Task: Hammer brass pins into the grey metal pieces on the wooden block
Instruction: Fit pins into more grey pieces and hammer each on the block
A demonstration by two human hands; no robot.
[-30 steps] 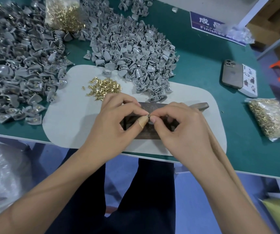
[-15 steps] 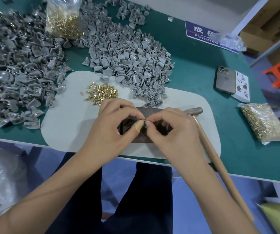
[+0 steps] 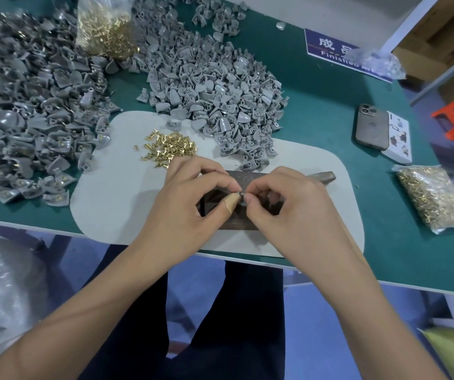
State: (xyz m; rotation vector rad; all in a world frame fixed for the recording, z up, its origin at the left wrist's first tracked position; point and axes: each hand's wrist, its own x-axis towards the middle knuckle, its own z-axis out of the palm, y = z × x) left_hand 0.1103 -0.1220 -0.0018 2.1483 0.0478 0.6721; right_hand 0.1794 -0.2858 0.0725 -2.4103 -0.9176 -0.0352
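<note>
At the far left of the frame a broad heap of grey cast-metal pieces (image 3: 28, 116) covers the green tabletop (image 3: 330, 124), many already showing brass. A clear bag of brass pins (image 3: 105, 28) stands at the upper left, and a second heap of bare grey pieces (image 3: 214, 86) spreads across the upper centre. Below it, a loose scatter of small brass pins (image 3: 169, 146) lies on the pale grey oval mat (image 3: 116, 193).

At centre, the left hand (image 3: 190, 207), its thumb wrapped in tan tape, pinches fingertip to fingertip against the right hand (image 3: 288, 212) over the dark wooden block (image 3: 245, 179). Both hands are closed on something tiny between them, likely a pin being seated in a grey piece, though it is too small to make out. The hammer head (image 3: 321, 177) pokes out just behind the right hand.

The pins look light, hard and slippery, best held by the shank between thumb and forefinger. The grey pieces seem rigid and awkwardly curved, so they probably need steadying flat on the block.

Right of centre lie a grey phone (image 3: 372, 127) and another bag of pins (image 3: 436, 198).
</note>
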